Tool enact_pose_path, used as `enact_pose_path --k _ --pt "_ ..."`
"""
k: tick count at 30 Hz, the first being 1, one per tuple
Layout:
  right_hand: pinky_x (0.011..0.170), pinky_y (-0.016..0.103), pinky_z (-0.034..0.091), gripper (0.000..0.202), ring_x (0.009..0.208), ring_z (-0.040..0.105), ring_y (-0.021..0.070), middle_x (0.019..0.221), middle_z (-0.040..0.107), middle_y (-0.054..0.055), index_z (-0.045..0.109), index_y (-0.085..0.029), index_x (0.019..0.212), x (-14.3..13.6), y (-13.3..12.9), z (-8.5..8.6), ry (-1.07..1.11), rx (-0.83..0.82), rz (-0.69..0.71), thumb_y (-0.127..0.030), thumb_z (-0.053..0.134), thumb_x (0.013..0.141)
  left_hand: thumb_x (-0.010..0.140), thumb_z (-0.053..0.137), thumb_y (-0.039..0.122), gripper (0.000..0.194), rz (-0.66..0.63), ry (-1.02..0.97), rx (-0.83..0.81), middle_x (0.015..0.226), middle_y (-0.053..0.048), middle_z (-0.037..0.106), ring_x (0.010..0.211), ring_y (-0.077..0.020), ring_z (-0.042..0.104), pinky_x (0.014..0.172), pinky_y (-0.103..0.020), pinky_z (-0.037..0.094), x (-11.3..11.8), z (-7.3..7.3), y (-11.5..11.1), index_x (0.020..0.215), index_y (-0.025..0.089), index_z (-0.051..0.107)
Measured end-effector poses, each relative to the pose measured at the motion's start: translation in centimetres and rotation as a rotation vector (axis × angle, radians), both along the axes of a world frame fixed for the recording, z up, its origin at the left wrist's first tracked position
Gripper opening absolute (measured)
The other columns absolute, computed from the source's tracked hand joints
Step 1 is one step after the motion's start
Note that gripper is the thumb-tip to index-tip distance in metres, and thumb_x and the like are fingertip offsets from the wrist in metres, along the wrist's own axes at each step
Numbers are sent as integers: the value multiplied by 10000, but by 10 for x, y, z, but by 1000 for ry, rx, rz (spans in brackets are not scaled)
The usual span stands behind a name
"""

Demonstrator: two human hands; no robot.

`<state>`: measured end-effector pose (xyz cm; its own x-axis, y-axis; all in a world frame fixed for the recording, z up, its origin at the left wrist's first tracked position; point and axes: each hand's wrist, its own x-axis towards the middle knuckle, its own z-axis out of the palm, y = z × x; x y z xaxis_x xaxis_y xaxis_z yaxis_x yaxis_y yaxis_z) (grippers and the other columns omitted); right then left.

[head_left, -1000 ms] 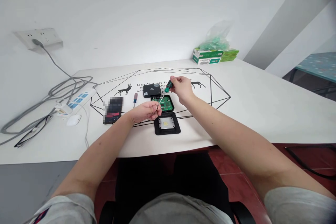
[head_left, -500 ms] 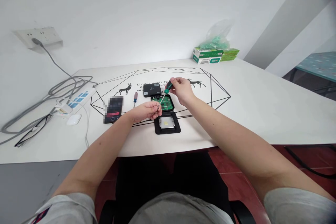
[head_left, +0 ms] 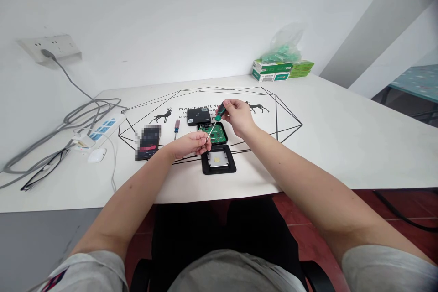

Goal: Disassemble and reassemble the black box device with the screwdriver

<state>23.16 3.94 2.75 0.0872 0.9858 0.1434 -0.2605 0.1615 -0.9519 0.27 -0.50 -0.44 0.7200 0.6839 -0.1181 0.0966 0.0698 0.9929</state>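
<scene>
My right hand grips the handle of a green and black screwdriver, its thin shaft slanting down to the left. At the shaft's tip are the pinched fingers of my left hand; whether they hold the tip alone or also something tiny cannot be seen. Beneath and behind the shaft lies a black case with a green circuit board. Nearer to me is a black square cover with a silver metal plate inside. A closed black box sits just behind the board.
A second screwdriver lies left of the board, beside a partly pixelated phone. Further left are a power strip, a white mouse-shaped case, glasses and grey cables. Green and white boxes stand at the back right.
Both hands keep almost the same pose, with the screwdriver tip still at the left fingers. The view has shifted very slightly.
</scene>
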Motion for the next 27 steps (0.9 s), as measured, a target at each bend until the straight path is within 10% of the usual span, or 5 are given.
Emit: enact_pose_path --k 27 --pt "794 360 686 264 766 750 155 841 764 -3 650 -235 981 -4 -15 14 -27 83 2 -457 792 996 1025 684 522 343 -41 93 127 975 -57 693 720 -128 552 640 -273 395 -1 0 1 954 195 607"
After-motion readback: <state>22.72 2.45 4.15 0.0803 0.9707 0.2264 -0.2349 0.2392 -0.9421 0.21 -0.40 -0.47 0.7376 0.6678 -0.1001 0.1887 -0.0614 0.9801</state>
